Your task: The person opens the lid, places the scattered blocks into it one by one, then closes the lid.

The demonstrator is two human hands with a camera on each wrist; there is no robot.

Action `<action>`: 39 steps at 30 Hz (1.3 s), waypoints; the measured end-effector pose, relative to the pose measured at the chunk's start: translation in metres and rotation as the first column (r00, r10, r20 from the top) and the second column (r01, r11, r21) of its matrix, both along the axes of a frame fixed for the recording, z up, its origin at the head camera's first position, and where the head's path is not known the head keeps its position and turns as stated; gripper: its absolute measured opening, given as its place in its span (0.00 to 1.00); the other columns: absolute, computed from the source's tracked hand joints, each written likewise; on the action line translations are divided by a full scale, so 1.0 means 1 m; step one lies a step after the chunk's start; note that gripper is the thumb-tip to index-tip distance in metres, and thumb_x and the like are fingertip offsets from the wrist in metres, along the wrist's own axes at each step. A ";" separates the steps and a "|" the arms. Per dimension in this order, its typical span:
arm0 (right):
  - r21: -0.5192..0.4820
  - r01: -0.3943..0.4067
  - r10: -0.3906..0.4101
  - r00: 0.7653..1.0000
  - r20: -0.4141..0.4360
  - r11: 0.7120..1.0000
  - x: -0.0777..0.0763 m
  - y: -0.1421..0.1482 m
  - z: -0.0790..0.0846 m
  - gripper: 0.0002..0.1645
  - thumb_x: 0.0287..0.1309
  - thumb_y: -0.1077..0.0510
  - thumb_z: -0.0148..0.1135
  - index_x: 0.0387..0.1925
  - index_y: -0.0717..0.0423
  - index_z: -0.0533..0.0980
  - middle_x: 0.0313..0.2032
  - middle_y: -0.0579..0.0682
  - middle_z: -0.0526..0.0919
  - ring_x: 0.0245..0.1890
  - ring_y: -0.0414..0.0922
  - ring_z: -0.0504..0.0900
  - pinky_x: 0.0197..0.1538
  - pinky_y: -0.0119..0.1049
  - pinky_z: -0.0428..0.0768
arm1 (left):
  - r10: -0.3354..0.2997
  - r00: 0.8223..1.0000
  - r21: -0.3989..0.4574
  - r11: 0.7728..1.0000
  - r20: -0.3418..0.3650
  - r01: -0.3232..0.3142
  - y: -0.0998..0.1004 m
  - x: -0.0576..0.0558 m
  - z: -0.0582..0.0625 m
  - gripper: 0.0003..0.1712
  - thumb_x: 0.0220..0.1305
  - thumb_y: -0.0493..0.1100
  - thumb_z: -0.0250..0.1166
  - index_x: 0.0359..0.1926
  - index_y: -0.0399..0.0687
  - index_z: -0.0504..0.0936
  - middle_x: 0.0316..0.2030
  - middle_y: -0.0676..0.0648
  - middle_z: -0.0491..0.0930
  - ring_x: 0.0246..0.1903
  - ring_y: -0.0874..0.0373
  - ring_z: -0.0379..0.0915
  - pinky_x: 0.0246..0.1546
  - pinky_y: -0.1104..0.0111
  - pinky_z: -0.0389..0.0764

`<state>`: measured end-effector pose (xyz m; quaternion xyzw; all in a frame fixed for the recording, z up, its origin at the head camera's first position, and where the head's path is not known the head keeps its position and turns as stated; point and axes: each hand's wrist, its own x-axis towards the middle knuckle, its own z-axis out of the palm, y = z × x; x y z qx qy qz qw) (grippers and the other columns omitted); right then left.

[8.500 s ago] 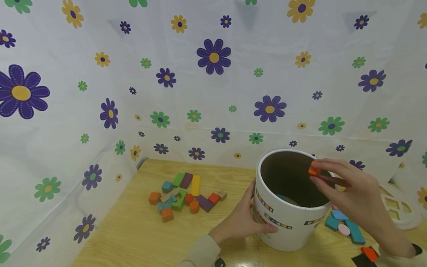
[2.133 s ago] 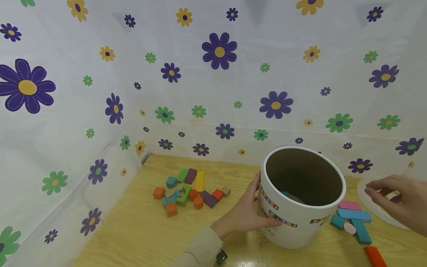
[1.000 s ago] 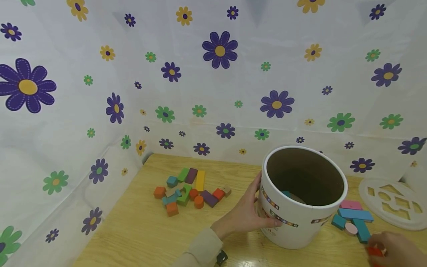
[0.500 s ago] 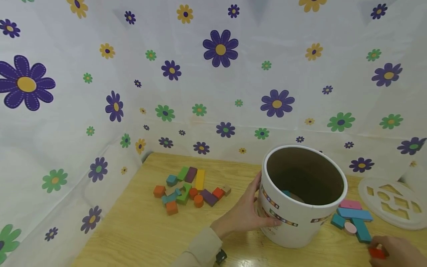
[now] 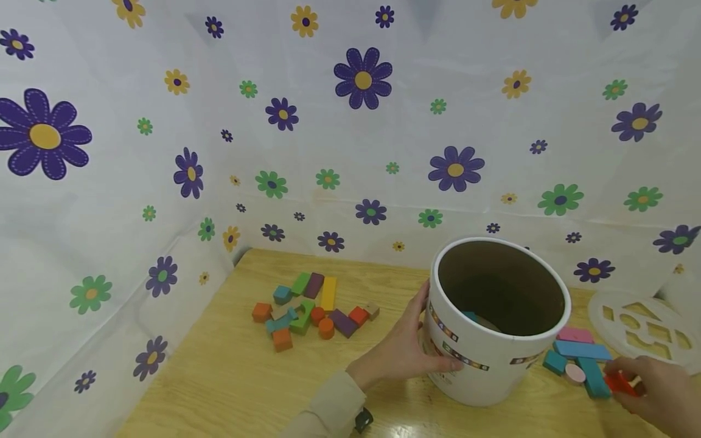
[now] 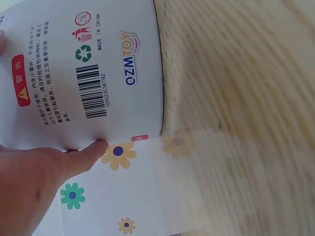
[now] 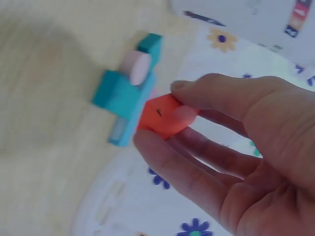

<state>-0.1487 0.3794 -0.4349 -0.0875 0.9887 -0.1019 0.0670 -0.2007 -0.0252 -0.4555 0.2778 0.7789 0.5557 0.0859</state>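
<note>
Pinching a bright red-orange block (image 5: 619,384), the right hand (image 5: 654,389) holds it at the near right of the wood-grain table (image 5: 230,377), just beside a teal rectangular block (image 5: 594,378). The left hand (image 5: 402,354) grasps the left side of a printed white cylindrical bucket (image 5: 493,380); mixed coloured blocks (image 5: 305,322) lie farther left.

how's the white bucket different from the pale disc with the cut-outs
The white bucket is deep and hollow; the pale disc is flat, pierced with shaped cut-outs. The bucket's wall bears print; the disc shows none. The left hand grips the bucket; the disc lies on the table. Both are round.
</note>
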 end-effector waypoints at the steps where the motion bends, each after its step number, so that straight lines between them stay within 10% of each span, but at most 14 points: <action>1: -0.005 0.007 -0.008 0.999 -0.032 1.000 -0.001 -0.004 0.005 0.16 0.44 0.64 0.79 0.37 0.61 0.83 0.29 0.52 0.85 0.24 0.43 0.82 0.29 0.39 0.86 | 0.001 1.000 -0.002 1.000 0.001 -0.001 0.000 0.000 0.001 0.72 0.52 0.53 0.80 0.78 0.86 0.31 0.79 0.66 0.46 0.79 0.60 0.48 0.74 0.44 0.65; 6: -0.061 -0.003 -0.012 0.969 -0.246 0.998 -0.003 -0.020 0.025 0.18 0.42 0.67 0.80 0.38 0.65 0.83 0.32 0.59 0.85 0.25 0.49 0.83 0.29 0.46 0.87 | 0.006 1.000 -0.012 1.000 0.007 -0.006 0.000 0.000 0.002 0.72 0.52 0.54 0.80 0.77 0.86 0.31 0.79 0.68 0.46 0.79 0.61 0.48 0.75 0.44 0.64; 11: -0.098 -0.055 -0.003 0.858 -0.513 0.994 -0.004 -0.037 0.042 0.22 0.34 0.71 0.83 0.37 0.65 0.84 0.31 0.59 0.84 0.26 0.52 0.81 0.21 0.35 0.82 | 0.002 1.000 -0.008 1.000 0.000 -0.002 0.000 0.000 0.002 0.72 0.52 0.53 0.80 0.78 0.86 0.32 0.79 0.68 0.46 0.79 0.61 0.48 0.74 0.45 0.66; 23: -0.192 -0.197 0.004 0.710 -0.705 0.961 -0.013 -0.066 0.087 0.35 0.30 0.83 0.78 0.47 0.67 0.82 0.43 0.64 0.80 0.38 0.61 0.80 0.40 0.00 0.61 | 0.006 1.000 -0.009 1.000 0.002 -0.006 0.000 0.000 0.001 0.72 0.52 0.54 0.80 0.77 0.86 0.32 0.79 0.68 0.46 0.79 0.60 0.48 0.75 0.42 0.63; 27: -0.168 -0.276 0.052 0.642 -0.765 0.946 -0.016 -0.075 0.097 0.17 0.60 0.59 0.73 0.48 0.64 0.83 0.42 0.60 0.83 0.46 0.25 0.78 0.43 0.01 0.63 | 0.010 1.000 -0.009 1.000 -0.007 -0.010 0.000 0.000 0.001 0.72 0.52 0.54 0.80 0.78 0.86 0.32 0.79 0.68 0.47 0.79 0.60 0.49 0.75 0.41 0.62; 30: -0.157 -0.329 0.079 0.603 -0.794 0.931 -0.018 -0.081 0.103 0.38 0.68 0.34 0.52 0.49 0.65 0.83 0.41 0.60 0.84 0.52 0.08 0.60 0.45 0.02 0.63 | 0.009 1.000 -0.003 1.000 0.003 -0.009 0.000 0.000 0.000 0.72 0.52 0.54 0.80 0.78 0.86 0.32 0.78 0.68 0.48 0.78 0.60 0.49 0.75 0.41 0.62; 39: -0.156 -0.407 0.121 0.577 -0.808 0.900 -0.021 -0.099 0.113 0.46 0.65 0.26 0.43 0.49 0.63 0.84 0.43 0.59 0.84 0.50 0.13 0.70 0.49 0.04 0.65 | -0.004 1.000 -0.002 1.000 0.027 0.004 -0.001 0.002 0.002 0.72 0.52 0.55 0.80 0.77 0.87 0.31 0.79 0.66 0.46 0.78 0.60 0.48 0.74 0.45 0.66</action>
